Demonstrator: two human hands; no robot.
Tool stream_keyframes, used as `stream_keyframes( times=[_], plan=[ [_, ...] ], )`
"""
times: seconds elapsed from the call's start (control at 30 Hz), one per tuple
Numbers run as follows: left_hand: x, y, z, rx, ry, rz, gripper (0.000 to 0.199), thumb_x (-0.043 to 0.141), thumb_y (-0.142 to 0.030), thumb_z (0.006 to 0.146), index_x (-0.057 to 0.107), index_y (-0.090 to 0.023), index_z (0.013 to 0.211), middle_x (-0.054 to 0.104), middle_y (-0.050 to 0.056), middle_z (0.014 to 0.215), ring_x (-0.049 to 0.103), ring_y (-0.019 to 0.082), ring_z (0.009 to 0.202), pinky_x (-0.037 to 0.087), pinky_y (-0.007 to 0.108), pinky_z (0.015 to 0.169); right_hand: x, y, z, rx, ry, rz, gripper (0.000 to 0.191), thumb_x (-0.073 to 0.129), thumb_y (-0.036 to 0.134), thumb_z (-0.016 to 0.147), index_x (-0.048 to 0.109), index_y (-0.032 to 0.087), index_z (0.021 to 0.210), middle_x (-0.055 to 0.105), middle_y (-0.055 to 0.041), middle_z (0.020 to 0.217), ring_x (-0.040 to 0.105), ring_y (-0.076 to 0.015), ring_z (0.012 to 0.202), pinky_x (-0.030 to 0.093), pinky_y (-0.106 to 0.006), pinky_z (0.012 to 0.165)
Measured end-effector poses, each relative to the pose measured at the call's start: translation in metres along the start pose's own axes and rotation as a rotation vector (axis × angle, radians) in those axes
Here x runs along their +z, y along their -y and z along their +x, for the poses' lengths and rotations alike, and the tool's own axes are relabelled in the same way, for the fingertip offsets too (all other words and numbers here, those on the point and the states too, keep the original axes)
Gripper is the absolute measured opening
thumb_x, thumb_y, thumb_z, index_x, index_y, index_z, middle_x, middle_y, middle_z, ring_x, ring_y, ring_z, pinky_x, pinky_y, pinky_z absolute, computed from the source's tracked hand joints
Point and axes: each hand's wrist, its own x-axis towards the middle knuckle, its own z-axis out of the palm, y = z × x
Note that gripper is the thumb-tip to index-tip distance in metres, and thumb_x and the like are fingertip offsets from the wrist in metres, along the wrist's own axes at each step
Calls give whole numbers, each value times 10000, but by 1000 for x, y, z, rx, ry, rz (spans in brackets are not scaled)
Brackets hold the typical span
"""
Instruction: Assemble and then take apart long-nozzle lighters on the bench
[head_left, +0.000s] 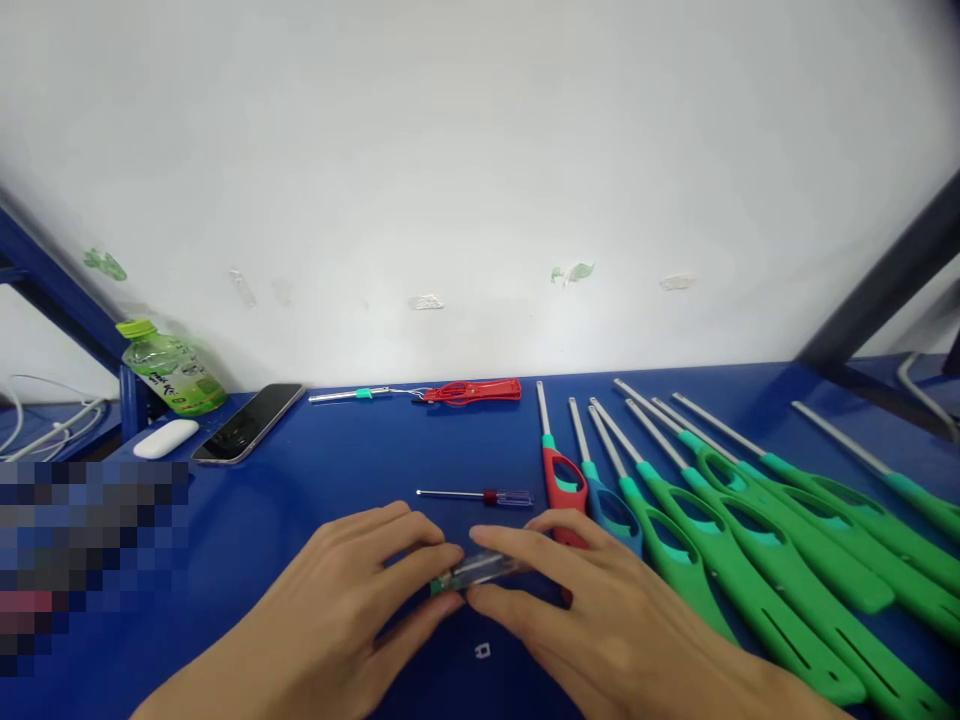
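Note:
Between my two hands is a small clear plastic lighter tank with a green end, lying nearly level above the blue table. My left hand pinches its green end between thumb and fingers. The thumb and fingers of my right hand close on the clear body from the other side. A small white clip-like part lies on the table just below. Beyond the hands rests a screwdriver with a clear purplish handle. A red lighter is partly hidden behind my right hand.
To the right lie a blue lighter and several green lighters. An opened red lighter casing and a loose metal tube sit near the wall. At left are a bottle, a phone and a white case.

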Motion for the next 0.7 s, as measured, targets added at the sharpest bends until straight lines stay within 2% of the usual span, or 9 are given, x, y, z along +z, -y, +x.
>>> stream_keyframes(
  times=[0.1, 0.2, 0.3, 0.4, 0.47, 0.57, 0.63, 0.7],
  plan=[
    [-4, 13, -13, -46, -51, 95, 179, 584, -280, 1070, 694, -266, 1210, 747, -16, 1026, 723, 137, 889, 580, 245, 845, -5, -2, 2, 22, -84, -5, 308, 504, 117, 1050, 702, 232, 1254, 733, -107, 1361, 734, -198, 1134, 524, -374, 1044],
    [-6, 34, -40, -195, -117, 251, 211, 570, -429, 1068, 703, -288, 1151, 754, -20, 1058, 746, 160, 909, 579, 258, 806, -10, -6, 4, 78, -143, -16, 305, 507, 78, 1030, 701, 208, 1226, 758, -109, 1249, 725, -214, 1141, 512, -414, 1043],
    [-4, 53, -73, -315, -80, 369, 299, 521, -527, 1067, 700, -305, 1155, 758, -16, 1093, 765, 189, 923, 590, 291, 778, -14, -9, 5, 131, -177, -4, 269, 545, 53, 1016, 696, 195, 1186, 755, -85, 1149, 723, -208, 1089, 482, -438, 1062],
    [0, 62, -95, -353, -35, 456, 331, 471, -530, 1077, 699, -308, 1168, 751, -2, 1126, 774, 199, 912, 611, 302, 729, -17, -13, 7, 137, -202, 5, 280, 527, 41, 1027, 670, 200, 1209, 743, -59, 1119, 709, -190, 1033, 458, -442, 1079],
    [3, 60, -98, -356, -36, 509, 355, 457, -529, 1075, 697, -303, 1205, 741, 23, 1158, 770, 219, 909, 629, 332, 734, -18, -18, 8, 179, -190, -47, 272, 516, 79, 1048, 650, 214, 1242, 740, -51, 1094, 697, -206, 1006, 482, -447, 1021],
    [9, 44, -91, -328, -78, 525, 380, 475, -512, 1064, 673, -294, 1305, 720, 63, 1240, 755, 262, 1004, 650, 394, 814, -18, -28, 6, 331, -91, -191, 279, 544, 238, 1067, 617, 214, 1335, 727, -77, 1066, 682, -274, 987, 512, -499, 920],
    [18, 25, -82, -242, -123, 492, 376, 509, -440, 1060, 644, -297, 1381, 700, 66, 1331, 723, 274, 1148, 641, 407, 924, -16, -36, 3, 417, 4, -268, 372, 570, 358, 1051, 607, 199, 1385, 709, -104, 1074, 676, -319, 991, 516, -549, 900],
    [30, 4, -71, -41, -152, 469, 412, 489, -320, 1067, 598, -309, 1464, 650, 46, 1461, 668, 253, 1291, 605, 375, 1030, -12, -42, -1, 453, 88, -307, 448, 585, 434, 1030, 618, 189, 1404, 692, -128, 1100, 670, -346, 1006, 515, -579, 902]
  ],
)
